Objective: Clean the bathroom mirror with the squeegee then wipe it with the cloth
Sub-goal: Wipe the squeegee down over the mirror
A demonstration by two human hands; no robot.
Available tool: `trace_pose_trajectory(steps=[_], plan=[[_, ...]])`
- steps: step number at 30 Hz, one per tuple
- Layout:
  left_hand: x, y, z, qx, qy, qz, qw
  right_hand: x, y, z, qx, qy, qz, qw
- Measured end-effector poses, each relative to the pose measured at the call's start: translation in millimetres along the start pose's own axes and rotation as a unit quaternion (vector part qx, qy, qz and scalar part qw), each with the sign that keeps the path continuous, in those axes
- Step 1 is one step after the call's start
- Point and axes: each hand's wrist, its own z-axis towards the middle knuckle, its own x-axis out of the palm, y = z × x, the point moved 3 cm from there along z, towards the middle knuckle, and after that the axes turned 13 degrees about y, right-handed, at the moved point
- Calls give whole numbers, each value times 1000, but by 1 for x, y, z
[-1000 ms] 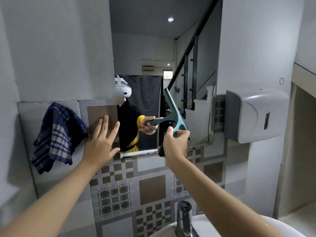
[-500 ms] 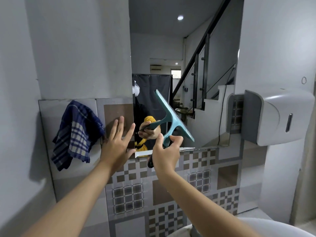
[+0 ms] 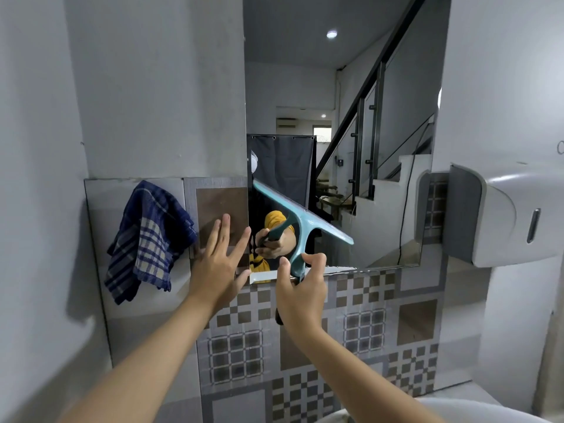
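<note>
**Teal squeegee held against the lower part of the mirror**

Head view: The tall frameless rectangular wall mirror is the landmark. The right hand is clenched around the handle of the teal plastic T-shaped squeegee, just below the mirror's bottom edge, thumb and forefinger pinching the neck. The squeegee's blade runs on a slant across the lower left part of the mirror, its high end near the mirror's left edge and its low end further right. Whether the blade touches the glass cannot be told for sure, though its reflection meets it closely. The dark butt of the handle sticks out below the right hand, over the patterned grey and brown tiled wall under the mirror.

The left hand holds nothing. Its fingers are spread and its palm lies flat at the mirror's lower left corner, partly over the tile to the left of the mirror.

The blue and white checked cloth hangs bunched on the tiled wall, well left of the mirror. A white plastic wall dispenser is mounted just right of the mirror. The rim of a white basin shows below the mirror at the frame's bottom right.
</note>
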Motion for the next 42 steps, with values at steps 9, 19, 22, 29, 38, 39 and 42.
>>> trace_pose_trajectory(steps=[9,19,22,29,38,39,42], plan=[[19,4,-11,-10,5,4,1000,-20,-25,1,-69,39,-108,991],[19,3,-13,15,-20,-6,1000,-73,-38,20,-130,84,-258,954],[21,6,-13,15,-16,-4,1000,-87,-38,26,-156,92,-285,941],[20,5,-13,8,-12,14,1000,-124,-43,43,-169,96,-362,912],[19,2,-13,11,-22,33,999,-175,-58,64,-204,116,-413,880],[19,2,-13,12,-23,33,999,-180,-60,66,-205,116,-417,878],[19,2,-13,15,-23,30,999,-196,-64,69,-205,127,-421,874]])
